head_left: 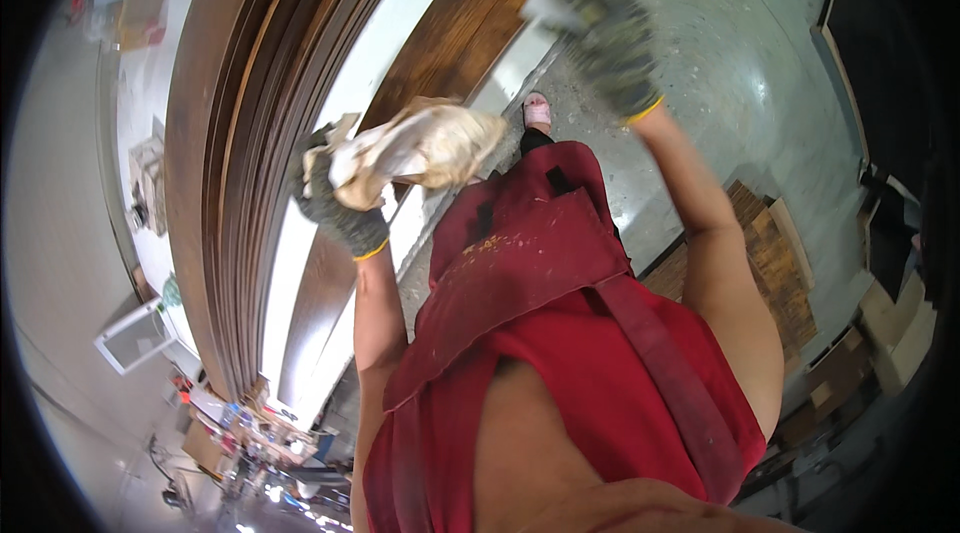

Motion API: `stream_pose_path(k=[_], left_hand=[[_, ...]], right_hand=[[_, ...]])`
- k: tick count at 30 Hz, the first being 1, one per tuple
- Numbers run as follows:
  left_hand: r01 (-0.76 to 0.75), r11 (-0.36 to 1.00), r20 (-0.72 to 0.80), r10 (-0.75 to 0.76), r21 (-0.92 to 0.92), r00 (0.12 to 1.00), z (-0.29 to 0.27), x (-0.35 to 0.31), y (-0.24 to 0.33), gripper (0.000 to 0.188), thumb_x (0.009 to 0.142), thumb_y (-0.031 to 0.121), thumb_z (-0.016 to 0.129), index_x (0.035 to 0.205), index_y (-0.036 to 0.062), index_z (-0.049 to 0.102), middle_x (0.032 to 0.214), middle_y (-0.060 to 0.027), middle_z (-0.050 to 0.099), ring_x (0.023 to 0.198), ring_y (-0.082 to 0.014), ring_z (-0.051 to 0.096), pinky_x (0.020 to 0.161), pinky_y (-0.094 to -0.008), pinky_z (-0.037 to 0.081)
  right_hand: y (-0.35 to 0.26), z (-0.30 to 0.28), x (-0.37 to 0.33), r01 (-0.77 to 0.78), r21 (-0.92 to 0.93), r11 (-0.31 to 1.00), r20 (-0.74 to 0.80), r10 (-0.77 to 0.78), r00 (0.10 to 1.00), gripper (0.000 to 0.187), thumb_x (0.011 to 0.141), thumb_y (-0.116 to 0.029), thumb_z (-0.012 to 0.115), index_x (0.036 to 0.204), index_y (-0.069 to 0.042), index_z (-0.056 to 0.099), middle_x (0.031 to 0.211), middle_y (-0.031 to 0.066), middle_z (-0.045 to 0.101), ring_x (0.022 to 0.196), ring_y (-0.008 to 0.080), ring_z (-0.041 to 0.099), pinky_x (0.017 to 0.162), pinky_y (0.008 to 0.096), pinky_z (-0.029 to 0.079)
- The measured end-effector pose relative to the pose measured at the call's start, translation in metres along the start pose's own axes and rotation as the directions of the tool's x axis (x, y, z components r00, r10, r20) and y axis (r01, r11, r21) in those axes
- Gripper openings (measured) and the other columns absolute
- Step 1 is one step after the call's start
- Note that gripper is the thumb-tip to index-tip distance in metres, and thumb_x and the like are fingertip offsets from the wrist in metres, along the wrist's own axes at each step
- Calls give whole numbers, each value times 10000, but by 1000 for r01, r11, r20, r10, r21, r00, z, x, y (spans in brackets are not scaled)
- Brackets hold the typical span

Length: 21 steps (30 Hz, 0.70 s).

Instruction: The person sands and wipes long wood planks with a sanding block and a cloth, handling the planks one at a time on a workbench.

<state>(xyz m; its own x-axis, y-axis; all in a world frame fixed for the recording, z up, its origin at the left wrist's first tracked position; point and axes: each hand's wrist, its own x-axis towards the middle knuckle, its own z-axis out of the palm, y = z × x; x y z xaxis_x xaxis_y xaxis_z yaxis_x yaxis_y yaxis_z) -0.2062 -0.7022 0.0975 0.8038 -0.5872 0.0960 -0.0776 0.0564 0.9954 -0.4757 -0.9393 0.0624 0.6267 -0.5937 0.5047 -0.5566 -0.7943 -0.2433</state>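
My left hand (pixel 338 201), in a dark patterned work glove with a yellow cuff, is closed round a crumpled off-white rag (pixel 430 145) with brown stains. The rag hangs over a wood-grain brown board (pixel 460 18) with white edges. Raised farther off to the right is my right hand (pixel 612 51), in a matching glove and smeared by motion. From its fingers juts a small flat pale grey piece (pixel 548 8), too blurred to name. That hand is over the grey floor, near the board's far white edge.
Several long dark brown boards (pixel 255 133) lie side by side on the left. Wood-grain panels (pixel 775 273) are on the concrete floor (pixel 730 63) at right, with cardboard (pixel 890 333) beyond. Cluttered small items (pixel 265 433) fill the lower left. I wear a red apron (pixel 540 263).
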Motion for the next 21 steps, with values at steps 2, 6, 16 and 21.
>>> stream_pose_path(k=[2,6,16,21], left_hand=[[-336,884,70,332,324,941,-65,-28,0,321,919,165,615,1208,27,597,1181,-152,625,1039,-275,630,895,-421,540],[18,962,-415,100,272,904,-204,-74,-14,335,942,184,564,1213,-13,576,1099,-164,654,874,-233,664,785,-337,556],[191,95,-207,205,977,957,-383,-160,-32,541,1005,383,426,1388,1,432,1346,-159,552,1218,-270,546,1070,-405,415],[-108,971,-702,-75,-213,708,-376,-164,-21,607,999,446,371,1348,-45,448,1306,-202,567,1155,-352,581,1023,-479,461]], right_hand=[[17,3,13,-138,-25,990,-55,137,989,360,799,-336,755,1101,-142,733,1161,85,676,1064,257,618,876,414,495],[-32,21,-10,-19,-39,999,-44,17,999,448,773,-337,782,1156,-118,702,1106,80,685,993,268,642,864,425,500],[-267,17,-85,71,400,914,214,-169,962,463,834,-434,677,1231,-197,662,1227,57,620,1069,272,581,1005,461,400],[-139,37,-53,48,36,998,82,-51,995,444,829,-387,720,1197,-141,689,1162,50,656,1102,222,589,1007,405,404]])
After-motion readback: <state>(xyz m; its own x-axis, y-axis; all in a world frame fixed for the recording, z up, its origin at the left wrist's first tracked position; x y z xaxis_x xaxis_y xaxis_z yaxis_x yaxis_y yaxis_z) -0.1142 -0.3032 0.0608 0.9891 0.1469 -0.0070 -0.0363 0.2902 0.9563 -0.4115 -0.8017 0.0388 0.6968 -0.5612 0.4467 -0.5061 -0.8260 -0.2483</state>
